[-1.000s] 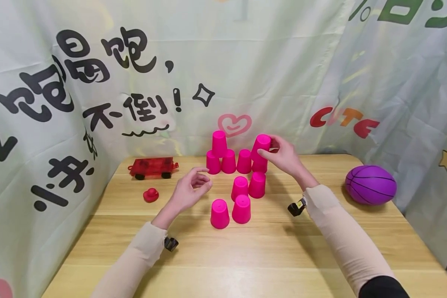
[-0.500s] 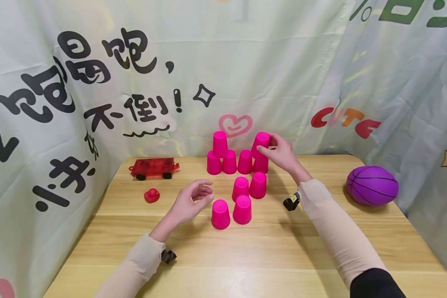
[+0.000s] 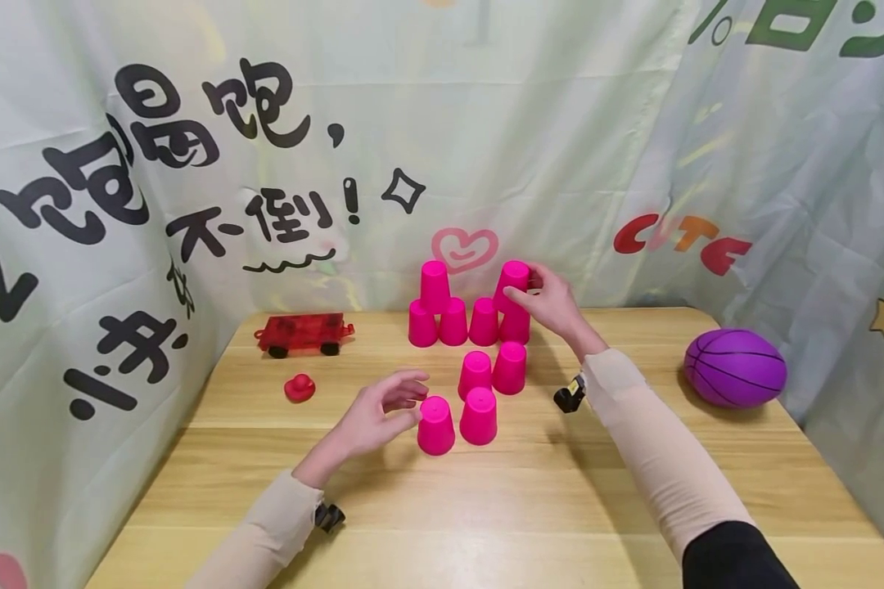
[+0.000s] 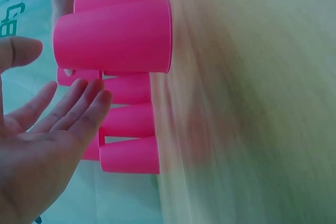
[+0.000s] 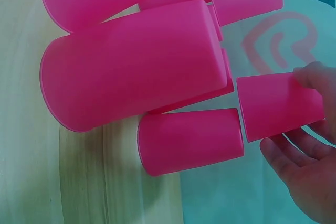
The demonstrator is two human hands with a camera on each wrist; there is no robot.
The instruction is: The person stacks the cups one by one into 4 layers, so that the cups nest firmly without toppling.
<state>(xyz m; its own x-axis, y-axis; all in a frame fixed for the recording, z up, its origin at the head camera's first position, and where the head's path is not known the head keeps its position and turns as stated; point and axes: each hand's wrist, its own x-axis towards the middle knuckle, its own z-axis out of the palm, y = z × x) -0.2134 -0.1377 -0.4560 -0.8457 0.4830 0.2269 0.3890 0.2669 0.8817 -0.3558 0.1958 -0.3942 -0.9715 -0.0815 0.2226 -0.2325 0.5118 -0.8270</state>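
Note:
My right hand (image 3: 552, 301) grips an upside-down pink cup (image 3: 511, 280), thumb on one side and fingers on the other. That cup sits above two back-row cups (image 3: 484, 321), its base overlapping their tops in the right wrist view. To its left, another pink cup (image 3: 435, 286) stands on a second back-row pair (image 3: 453, 321). My left hand (image 3: 376, 415) is beside the front left cup (image 3: 436, 429), fingers extended and holding nothing. The front right cup (image 3: 479, 419) stands next to it. Two middle cups (image 3: 510, 368) stand between the front and back rows.
A red transparent toy cart (image 3: 305, 334) stands at the back left of the wooden table (image 3: 442, 523). In front of the cart lies a small red rubber duck (image 3: 299, 388). A purple ball (image 3: 735, 368) rests at the right edge. Printed cloth (image 3: 560, 147) hangs behind.
My left hand has come down and forward to the front left cup. The right hand has shifted slightly left with its cup, which now sits further between the two cups below.

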